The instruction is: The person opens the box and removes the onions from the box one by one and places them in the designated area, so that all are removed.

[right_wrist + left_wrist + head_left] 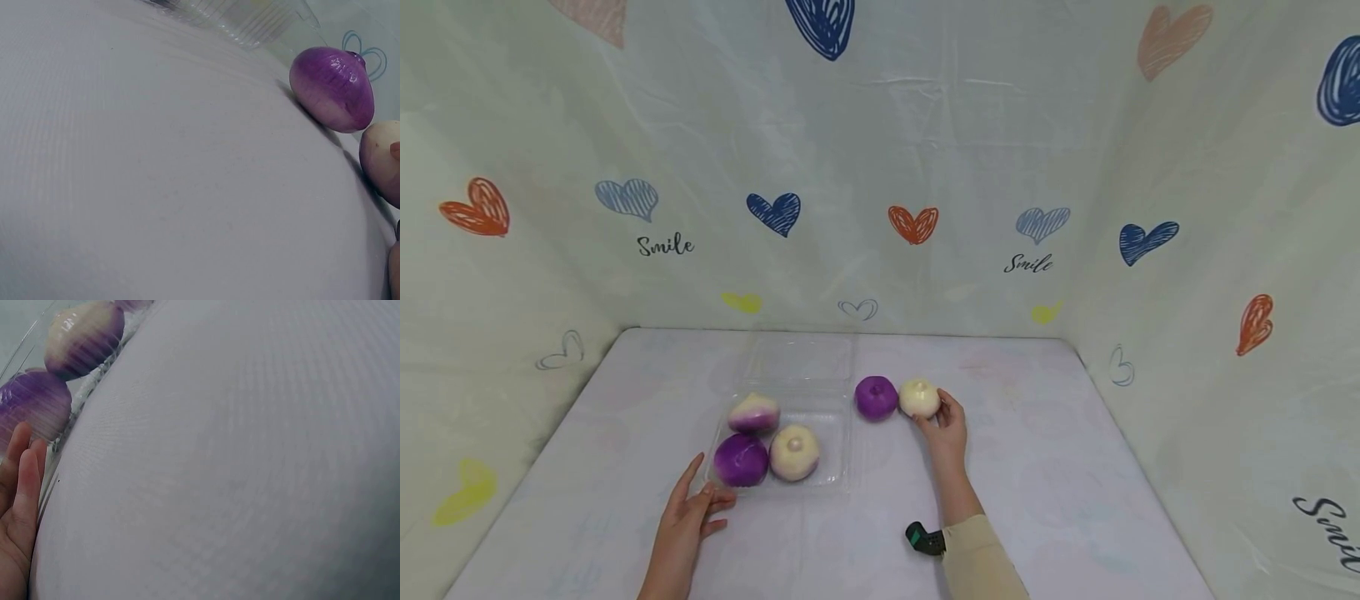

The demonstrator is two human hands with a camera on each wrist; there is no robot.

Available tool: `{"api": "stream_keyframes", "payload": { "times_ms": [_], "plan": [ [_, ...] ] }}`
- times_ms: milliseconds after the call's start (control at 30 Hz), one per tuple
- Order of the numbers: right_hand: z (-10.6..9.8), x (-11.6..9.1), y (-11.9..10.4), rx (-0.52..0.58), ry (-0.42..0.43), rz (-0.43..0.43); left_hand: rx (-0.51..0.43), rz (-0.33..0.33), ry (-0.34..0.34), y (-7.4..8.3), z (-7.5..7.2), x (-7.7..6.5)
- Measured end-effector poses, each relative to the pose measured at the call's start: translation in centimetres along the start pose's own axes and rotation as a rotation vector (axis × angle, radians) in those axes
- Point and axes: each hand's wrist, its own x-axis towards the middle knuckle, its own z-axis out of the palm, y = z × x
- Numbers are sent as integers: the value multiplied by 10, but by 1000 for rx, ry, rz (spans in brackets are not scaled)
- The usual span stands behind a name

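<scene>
On the table my right hand (946, 433) holds a whitish onion (920, 398) between thumb and fingers; the right wrist view catches only part of this onion (379, 164), at its right edge. Just left of it lies a purple onion (876, 397). My left hand (688, 521) is at the front left corner of a clear plastic box (833, 417), its fingers spread along the corner. Inside the box are a purple onion (741, 460), a whitish onion (794, 452) and a white-and-purple onion (754, 413). The left wrist view shows fingers (26, 487) beside the box.
The box's transparent lid (801, 358) lies folded back toward the rear of the white table (1060, 467). Behind and at both sides hangs a pale curtain (970, 150) printed with hearts. A small black device (925, 539) is at the right wrist.
</scene>
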Motion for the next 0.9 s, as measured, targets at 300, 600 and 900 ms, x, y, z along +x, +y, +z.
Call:
{"api": "stream_keyframes", "payload": {
  "times_ms": [300, 600, 900],
  "plan": [
    [1, 0, -1, -20, -17, -25, -1, 14, -1, -1, 0, 0],
    [0, 0, 0, -24, -25, -33, -1, 44, -9, 0, 0, -2],
    [0, -1, 0, -48, -28, -36, 12, 37, -10, 0, 0, -1]
  ]
}}
